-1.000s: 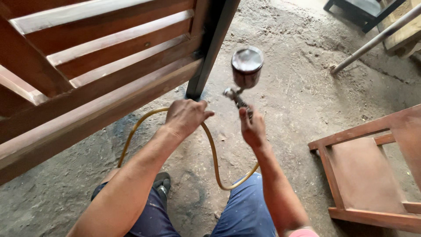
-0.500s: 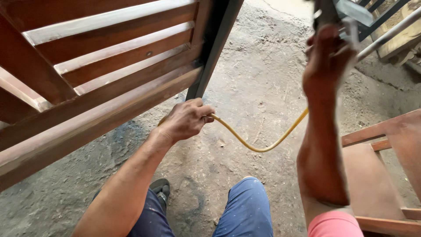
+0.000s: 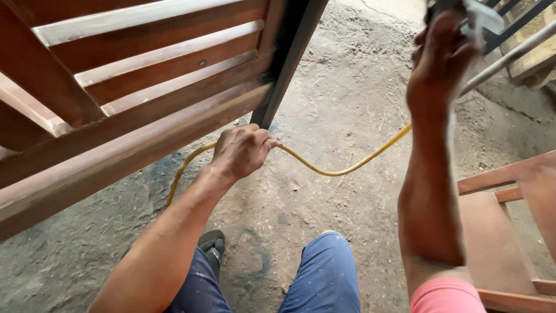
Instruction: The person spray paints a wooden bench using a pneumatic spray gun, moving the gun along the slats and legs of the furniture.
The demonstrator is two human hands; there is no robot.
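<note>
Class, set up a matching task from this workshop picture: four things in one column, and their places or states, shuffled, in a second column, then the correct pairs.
Things:
1. left hand
2. right hand
3. yellow hose
4. slatted wooden frame

Places or states:
A. raised at the top right, gripping a metal tool
B. fills the upper left, reddish-brown
C. closed around the hose, low by the frame's dark post
D. sags in a curve above the concrete floor

Pairs: 1-C, 2-A, 3-D, 4-B
</note>
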